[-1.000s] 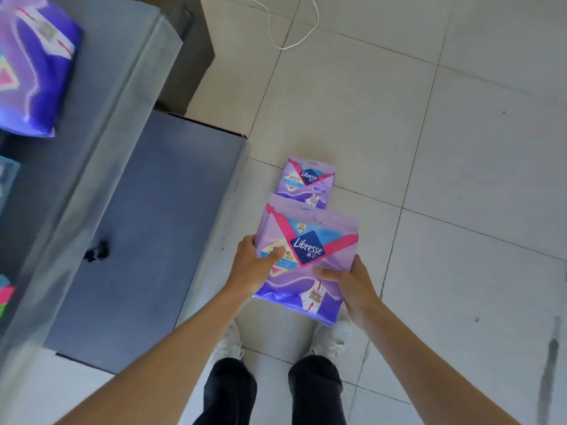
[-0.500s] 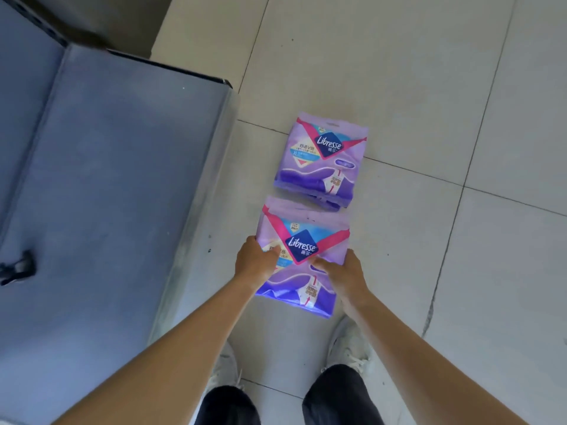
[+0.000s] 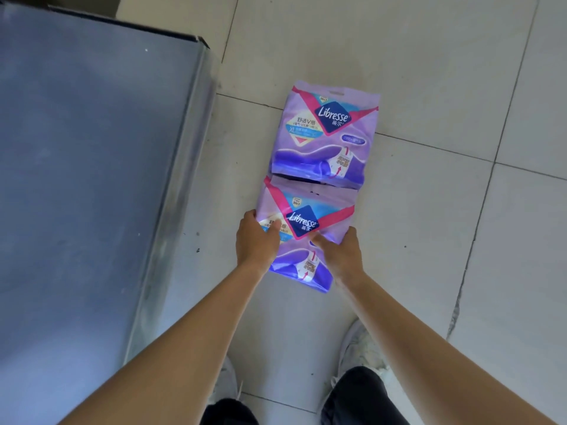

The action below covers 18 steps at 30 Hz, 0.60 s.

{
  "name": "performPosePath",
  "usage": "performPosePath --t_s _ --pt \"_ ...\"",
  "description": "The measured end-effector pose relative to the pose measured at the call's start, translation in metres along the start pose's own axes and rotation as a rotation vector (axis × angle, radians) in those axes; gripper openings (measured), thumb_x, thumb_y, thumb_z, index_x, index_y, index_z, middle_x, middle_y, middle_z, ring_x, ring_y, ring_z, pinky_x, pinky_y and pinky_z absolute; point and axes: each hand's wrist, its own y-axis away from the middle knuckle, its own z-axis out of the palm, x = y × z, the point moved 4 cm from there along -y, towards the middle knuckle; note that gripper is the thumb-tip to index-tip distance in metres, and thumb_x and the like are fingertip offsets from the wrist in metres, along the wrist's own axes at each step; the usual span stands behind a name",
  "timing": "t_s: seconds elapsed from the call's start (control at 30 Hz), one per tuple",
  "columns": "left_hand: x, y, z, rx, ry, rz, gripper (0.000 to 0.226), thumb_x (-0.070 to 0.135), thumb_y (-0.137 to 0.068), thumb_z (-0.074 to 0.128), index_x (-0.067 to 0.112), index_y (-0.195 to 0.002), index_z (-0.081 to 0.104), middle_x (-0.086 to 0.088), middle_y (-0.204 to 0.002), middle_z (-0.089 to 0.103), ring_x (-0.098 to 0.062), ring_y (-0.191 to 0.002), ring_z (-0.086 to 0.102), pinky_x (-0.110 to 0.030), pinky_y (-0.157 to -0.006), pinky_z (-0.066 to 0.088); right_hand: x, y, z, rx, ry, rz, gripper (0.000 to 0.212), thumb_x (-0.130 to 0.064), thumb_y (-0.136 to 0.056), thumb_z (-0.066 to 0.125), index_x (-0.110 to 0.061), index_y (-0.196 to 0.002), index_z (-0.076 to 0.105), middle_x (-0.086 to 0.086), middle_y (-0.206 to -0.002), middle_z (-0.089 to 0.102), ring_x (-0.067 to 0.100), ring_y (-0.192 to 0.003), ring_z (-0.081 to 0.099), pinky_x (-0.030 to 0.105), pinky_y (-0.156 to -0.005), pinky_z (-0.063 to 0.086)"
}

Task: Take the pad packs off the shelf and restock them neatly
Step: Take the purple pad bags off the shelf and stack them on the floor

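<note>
Purple Libresse pad pack [image 3: 302,222] right in the middle, printed face up, and both hands are on it. The left hand [image 3: 256,240] grips the pack's edge on the side nearer the grey shelf [image 3: 92,179], thumb laid across the front, fingers tucked behind. The right hand [image 3: 342,256] clamps the edge farther from the shelf, thumb pressing the front near the logo, fingers curled round the side. The pack hangs low over the floor [image 3: 429,240] just off the shelf's metal edge; whether its underside touches the tiles, I cannot tell. Beyond it, a second pad pack [image 3: 326,136] of the same design lies flat on the floor, equally close to the shelf's edge, logo facing up, straddling a tile joint. The held pack's top edge runs right up against that second pack's lower edge, with a dark shadow between them, so contact is unclear. The two sit in a line running alongside the shelf. Nearer the camera, both bare forearms reach in, and below them a white shoe [image 3: 359,348] and dark trousers [image 3: 359,394] stand on the tiles beside the shelf.
</note>
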Motion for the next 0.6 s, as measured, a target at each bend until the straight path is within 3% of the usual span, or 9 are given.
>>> performPosePath --t_s 0.07,0.13,0.47,0.6 --pt "0.006 0.012 -0.007 0.046 -0.054 -0.014 0.056 0.029 -0.090 0.062 0.006 -0.135 0.038 -0.013 -0.134 0.049 -0.028 -0.116 0.055 -0.038 -0.089 0.051 -0.008 0.010 -0.007 0.040 0.093 0.049 0.059 -0.024 -0.077 0.076 0.000 -0.121 0.045 0.014 -0.122 0.055 0.032 -0.112 0.055 0.035 -0.092 0.044" --pt "0.019 0.029 -0.019 0.083 -0.098 -0.006 0.063 0.026 -0.090 0.062 0.003 -0.140 0.031 -0.015 -0.139 0.041 -0.032 -0.124 0.048 -0.043 -0.099 0.046 -0.021 0.028 -0.018 0.068 0.187 0.064 0.063 -0.024 -0.081 0.073 0.006 -0.125 0.039 0.020 -0.129 0.048 0.036 -0.120 0.048 0.038 -0.096 0.039" --pt "0.125 0.177 -0.161 0.074 0.000 0.038 0.030 0.021 -0.091 0.057 0.007 -0.117 0.052 -0.011 -0.121 0.055 -0.026 -0.106 0.060 -0.029 -0.077 0.045 -0.195 0.193 -0.103 -0.116 0.740 -0.280 0.045 -0.026 -0.090 0.059 -0.003 -0.126 0.044 0.015 -0.128 0.050 0.030 -0.118 0.050 0.035 -0.095 0.042" --pt "0.179 0.243 -0.251 0.154 0.174 0.072 0.025 0.013 -0.089 0.055 0.011 -0.113 0.058 -0.007 -0.119 0.058 -0.025 -0.102 0.061 -0.024 -0.077 0.042 -0.303 0.283 -0.108 -0.228 0.946 -0.527 0.055 -0.045 -0.080 0.048 -0.007 -0.120 0.050 0.011 -0.122 0.053 0.030 -0.116 0.049 0.032 -0.094 0.041"
